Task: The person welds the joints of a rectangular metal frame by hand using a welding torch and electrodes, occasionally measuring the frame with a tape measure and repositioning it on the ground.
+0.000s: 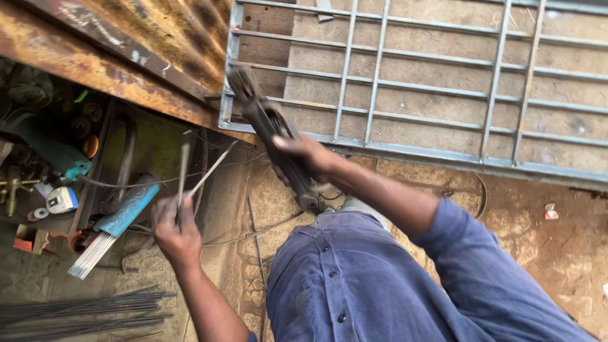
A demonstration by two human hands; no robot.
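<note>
On bare dirt ground, head view: person in blue shirt bends over a metal grille frame lying flat, grey bars w/ a rusty corrugated sheet just beside its left edge.

Right hand is wrapped tight round a dark electrode holder, a long clamp-type tool; its head sits at the frame's left corner, touching or v. near the bar, can't tell which. A cable runs from the handle end down toward the shirt.

Left hand is closed on two thin welding rods, pinched btwn fingers, tips pointing up & spreading apart toward the sheet.

Near the left hand: an open blue rod packet w/ pale rods spilling out its lower end. Further left, a cluttered tray w/ a tape measure & brass fitting. Bottom left, a bundle of dark steel rods lies on the ground, well apart from both hands.
</note>
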